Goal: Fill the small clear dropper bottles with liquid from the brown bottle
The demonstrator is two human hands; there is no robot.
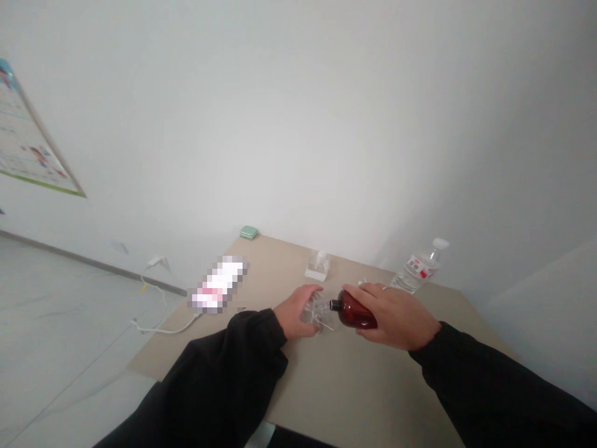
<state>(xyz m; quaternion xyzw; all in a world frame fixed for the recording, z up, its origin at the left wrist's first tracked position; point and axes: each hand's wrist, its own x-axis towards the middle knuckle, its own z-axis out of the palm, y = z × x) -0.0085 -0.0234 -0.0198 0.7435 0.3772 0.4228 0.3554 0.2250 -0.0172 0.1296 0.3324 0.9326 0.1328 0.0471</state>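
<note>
My right hand (396,316) is wrapped round a dark red-brown bottle (355,311), tipped on its side with its black neck pointing left. The bottle's mouth is at a small clear container (321,310), and I cannot tell whether the two touch. Curled round the left side of that clear container is my left hand (298,311). Reflections blur the container's shape, and any liquid passing between the two is too faint to make out. Just behind, a clear square glass-like holder (318,266) with a whitish top stands on the table.
A capped clear water bottle (422,266) with a red and white label stands at the table's (345,386) back right. To the left lies a lit phone (219,283) with a white cable (172,330) running off the edge. A small green case (249,233) sits by the wall.
</note>
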